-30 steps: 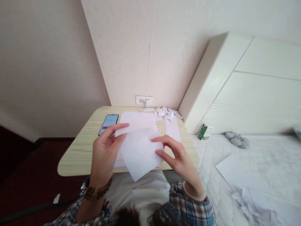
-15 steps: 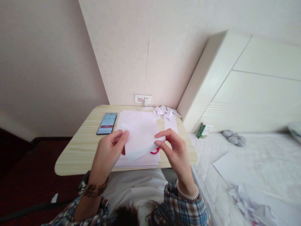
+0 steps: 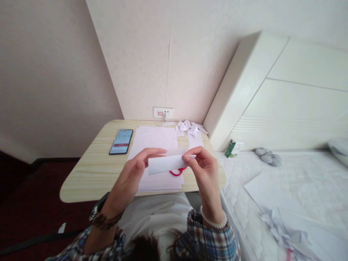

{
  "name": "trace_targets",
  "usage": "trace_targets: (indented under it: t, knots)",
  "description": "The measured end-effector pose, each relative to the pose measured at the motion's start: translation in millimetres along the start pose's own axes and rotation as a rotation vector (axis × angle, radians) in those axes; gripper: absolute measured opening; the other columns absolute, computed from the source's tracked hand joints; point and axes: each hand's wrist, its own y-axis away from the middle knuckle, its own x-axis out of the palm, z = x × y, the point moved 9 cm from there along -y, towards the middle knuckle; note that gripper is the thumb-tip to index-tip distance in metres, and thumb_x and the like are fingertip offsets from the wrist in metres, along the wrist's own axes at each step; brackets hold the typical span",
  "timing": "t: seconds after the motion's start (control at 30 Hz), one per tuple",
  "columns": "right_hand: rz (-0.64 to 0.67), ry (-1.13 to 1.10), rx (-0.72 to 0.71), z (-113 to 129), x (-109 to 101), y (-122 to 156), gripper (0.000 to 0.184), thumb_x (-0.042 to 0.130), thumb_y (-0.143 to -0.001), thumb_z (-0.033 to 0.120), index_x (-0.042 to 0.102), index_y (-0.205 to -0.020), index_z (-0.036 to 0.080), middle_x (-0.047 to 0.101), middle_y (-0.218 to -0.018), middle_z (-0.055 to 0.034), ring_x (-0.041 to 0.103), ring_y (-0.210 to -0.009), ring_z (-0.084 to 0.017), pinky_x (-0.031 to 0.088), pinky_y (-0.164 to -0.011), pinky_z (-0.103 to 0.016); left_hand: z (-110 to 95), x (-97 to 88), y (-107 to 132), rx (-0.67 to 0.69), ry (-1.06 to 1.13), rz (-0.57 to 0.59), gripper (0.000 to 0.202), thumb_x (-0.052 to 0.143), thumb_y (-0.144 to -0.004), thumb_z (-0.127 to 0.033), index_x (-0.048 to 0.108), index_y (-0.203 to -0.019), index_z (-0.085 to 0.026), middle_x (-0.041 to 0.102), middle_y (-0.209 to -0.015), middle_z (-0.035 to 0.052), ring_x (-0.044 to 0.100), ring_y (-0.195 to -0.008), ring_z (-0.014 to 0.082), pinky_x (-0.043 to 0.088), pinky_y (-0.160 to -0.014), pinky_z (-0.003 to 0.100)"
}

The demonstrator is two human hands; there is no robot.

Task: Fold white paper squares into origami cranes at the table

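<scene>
A white paper sheet (image 3: 165, 165), folded over into a narrow strip, is held up above the small table. My right hand (image 3: 202, 166) pinches its right end between thumb and fingers. At the left end, my left hand (image 3: 133, 174) has its fingers stretched along behind the upper edge, with the thumb apart from the paper; whether those fingers touch it I cannot tell. Under the strip lies a stack of white paper (image 3: 154, 137). Red loop handles (image 3: 176, 173), probably of scissors, show just below the strip; the rest is hidden.
A phone (image 3: 121, 141) lies on the table (image 3: 87, 174) at the left. Several folded paper pieces (image 3: 190, 127) sit at the back right, below a wall socket (image 3: 163, 112). On the bed (image 3: 244, 217) are a green-white carton (image 3: 233, 148), a grey object (image 3: 268, 156) and crumpled papers (image 3: 288, 232).
The sheet, spread flatter between both hands before, is now doubled over into a strip. My left thumb has come off it and the left fingers have straightened. The red handles show more.
</scene>
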Motion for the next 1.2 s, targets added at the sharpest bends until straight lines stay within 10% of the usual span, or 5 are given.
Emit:
trace_targets:
  t: [0.17, 0.57, 0.7, 0.8, 1.2]
  knots:
    - [-0.099, -0.040, 0.022, -1.8, -5.0, 3.4, 0.010, 0.069, -0.080, 0.028, 0.063, -0.075, 0.021, 0.055, -0.063, 0.0056, 0.043, -0.059, -0.010, 0.030, -0.055, -0.023, 18.5, 9.7, -1.2, -0.186, -0.014, 0.075, 0.035, 0.070, -0.077, -0.046, 0.073, -0.099, -0.019, 0.075, -0.096, 0.0070, 0.067, -0.088, 0.0242, 0.052, -0.077, 0.029]
    - [0.023, 0.049, -0.079, 8.9, 9.5, 5.3, 0.006, 0.063, -0.086, 0.028, 0.061, -0.087, 0.023, 0.058, -0.070, 0.0040, 0.049, -0.059, -0.010, 0.038, -0.051, -0.022, 19.0, 12.7, 6.9, -0.431, 0.159, -0.063, 0.020, 0.075, -0.068, -0.036, 0.076, -0.076, -0.017, 0.074, -0.068, 0.0042, 0.064, -0.061, 0.0203, 0.049, -0.052, 0.023]
    - [0.157, 0.075, -0.236, 21.9, 9.1, 7.7, 0.028, 0.061, -0.088, 0.026, 0.056, -0.115, 0.029, 0.063, -0.111, -0.0028, 0.061, -0.098, -0.016, 0.052, -0.083, -0.030, 27.0, 1.5, 8.6, -0.460, 0.271, -0.216, 0.022, 0.075, -0.068, -0.033, 0.075, -0.085, -0.018, 0.076, -0.075, 0.0041, 0.068, -0.066, 0.0221, 0.053, -0.056, 0.025]
    - [0.376, 0.291, -0.356, 28.8, 18.3, 14.4, 0.032, 0.051, -0.093, 0.017, 0.058, -0.121, 0.031, 0.048, -0.140, -0.0043, 0.044, -0.132, -0.021, 0.040, -0.109, -0.041, 32.3, -1.2, 9.5, -0.498, 0.413, -0.293, 0.025, 0.078, -0.065, -0.029, 0.074, -0.087, -0.019, 0.077, -0.082, 0.0042, 0.071, -0.075, 0.0248, 0.056, -0.062, 0.028]
    - [0.594, 0.480, -0.398, 24.2, 19.7, 23.8, 0.056, 0.054, -0.084, 0.008, 0.051, -0.134, 0.033, 0.019, -0.159, -0.0020, 0.020, -0.147, -0.026, 0.031, -0.116, -0.047, 30.3, -0.8, 11.2, -0.523, 0.554, -0.292, 0.044, 0.076, -0.066, -0.024, 0.068, -0.109, -0.019, 0.077, -0.100, 0.0069, 0.068, -0.100, 0.0292, 0.058, -0.081, 0.034]
